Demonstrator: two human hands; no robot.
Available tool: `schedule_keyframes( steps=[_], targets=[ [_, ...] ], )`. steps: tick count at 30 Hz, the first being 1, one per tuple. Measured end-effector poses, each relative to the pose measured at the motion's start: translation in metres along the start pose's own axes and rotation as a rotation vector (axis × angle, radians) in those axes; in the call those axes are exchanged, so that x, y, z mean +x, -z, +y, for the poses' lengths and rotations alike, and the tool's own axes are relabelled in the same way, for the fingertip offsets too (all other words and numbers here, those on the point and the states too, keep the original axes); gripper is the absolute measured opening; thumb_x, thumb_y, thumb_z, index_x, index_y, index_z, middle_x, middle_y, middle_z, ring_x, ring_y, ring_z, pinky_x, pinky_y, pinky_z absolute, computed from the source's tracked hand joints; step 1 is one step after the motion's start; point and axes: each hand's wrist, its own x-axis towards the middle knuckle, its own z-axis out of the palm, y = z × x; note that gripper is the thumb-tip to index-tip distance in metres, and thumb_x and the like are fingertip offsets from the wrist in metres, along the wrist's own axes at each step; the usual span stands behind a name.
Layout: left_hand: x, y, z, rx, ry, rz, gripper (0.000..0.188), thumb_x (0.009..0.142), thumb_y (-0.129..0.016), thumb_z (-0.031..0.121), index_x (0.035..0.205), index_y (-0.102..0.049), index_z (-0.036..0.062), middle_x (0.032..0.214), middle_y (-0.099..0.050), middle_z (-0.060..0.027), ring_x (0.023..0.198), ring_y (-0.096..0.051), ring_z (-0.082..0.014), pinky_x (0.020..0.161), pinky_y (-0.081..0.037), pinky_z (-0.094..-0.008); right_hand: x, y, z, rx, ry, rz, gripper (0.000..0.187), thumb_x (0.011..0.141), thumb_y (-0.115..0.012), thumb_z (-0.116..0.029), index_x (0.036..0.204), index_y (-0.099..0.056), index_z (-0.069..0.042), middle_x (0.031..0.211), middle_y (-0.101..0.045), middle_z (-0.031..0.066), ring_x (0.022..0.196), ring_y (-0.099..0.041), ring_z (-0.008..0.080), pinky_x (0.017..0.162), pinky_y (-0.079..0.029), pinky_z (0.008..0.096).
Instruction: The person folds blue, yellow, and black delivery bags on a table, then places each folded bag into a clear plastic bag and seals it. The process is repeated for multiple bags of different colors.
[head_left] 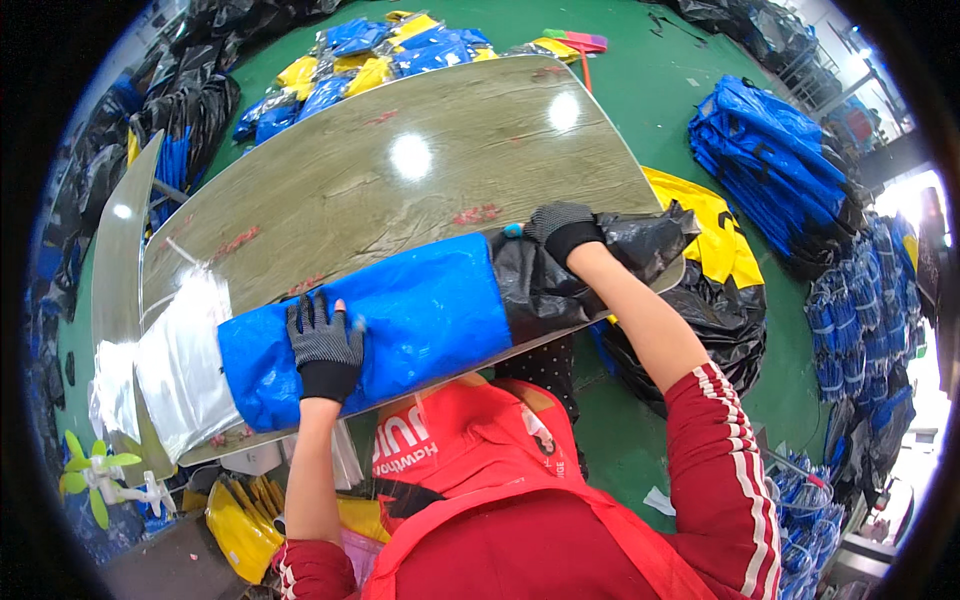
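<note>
Left hand [323, 340] flat, fingers spread, pressing blue bundle [400, 310] on table [420, 170]. Right hand [562, 228] reaches far-right, fingers curled gripping black bag [545, 285] at bundle's end.

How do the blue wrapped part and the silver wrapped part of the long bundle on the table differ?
The blue section is a woven-looking, matte blue wrap; the silver section is shiny and crinkled. The blue section sits mid-bundle, with the left hand pressing on it; the silver section lies at the left end, untouched. Both lie on the wood-grain table; the right hand grips the black bag.
</note>
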Motion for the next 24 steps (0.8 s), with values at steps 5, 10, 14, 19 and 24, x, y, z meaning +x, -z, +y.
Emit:
schedule_keyframes(
  steps=[5,10,14,19,24],
  targets=[
    [0.067,-0.019,0.127,-0.294,-0.441,0.179,0.079,0.077,-0.058,0.06,0.133,-0.045,0.0067,0.147,-0.032,-0.02,0.139,-0.021,-0.042,0.113,-0.004,-0.0583,-0.021,0.03,-0.002,-0.007,0.13,0.071,0.038,0.083,-0.056,-0.041,0.087,-0.073,-0.008,0.086,-0.069,0.0174,0.081,-0.067,0.0342,0.072,-0.052,0.0458],
    [0.078,-0.06,0.151,-0.228,-0.359,0.142,0.09,0.07,-0.063,0.064,0.135,-0.043,0.0059,0.143,-0.037,-0.0173,0.138,-0.021,-0.0405,0.112,0.0,-0.0619,-0.085,0.064,0.08,-0.028,-0.019,0.349,0.031,0.084,-0.058,-0.036,0.096,-0.064,-0.008,0.077,-0.067,0.015,0.072,-0.066,0.034,0.065,-0.05,0.0473],
    [0.074,-0.068,0.144,-0.197,-0.444,0.166,0.091,0.071,-0.063,0.062,0.134,-0.042,0.0002,0.145,-0.035,-0.0193,0.138,-0.022,-0.0407,0.112,0.0,-0.062,-0.081,0.019,0.118,0.083,-0.269,0.315,0.026,0.09,-0.051,-0.035,0.094,-0.062,-0.012,0.075,-0.066,0.0163,0.069,-0.065,0.0365,0.06,-0.049,0.0483],
    [0.09,-0.061,0.172,-0.289,-0.477,0.118,0.091,0.075,-0.062,0.057,0.138,-0.037,-0.0018,0.143,-0.031,-0.0305,0.137,-0.023,-0.0437,0.114,-0.006,-0.0571,-0.077,-0.029,0.132,0.149,-0.324,0.553,0.033,0.08,-0.066,-0.035,0.098,-0.06,-0.008,0.082,-0.066,0.0172,0.077,-0.065,0.0339,0.073,-0.048,0.0471],
    [0.089,-0.054,0.183,-0.166,-0.422,0.027,0.088,0.076,-0.056,0.064,0.136,-0.044,0.0005,0.141,-0.036,-0.029,0.137,-0.025,-0.0405,0.113,-0.005,-0.0574,-0.131,-0.029,0.106,1.628,-0.598,1.158,0.053,0.079,-0.075,-0.031,0.114,-0.056,0.004,0.114,-0.062,0.0121,0.109,-0.053,0.0252,0.095,-0.043,0.0381]
  ],
)
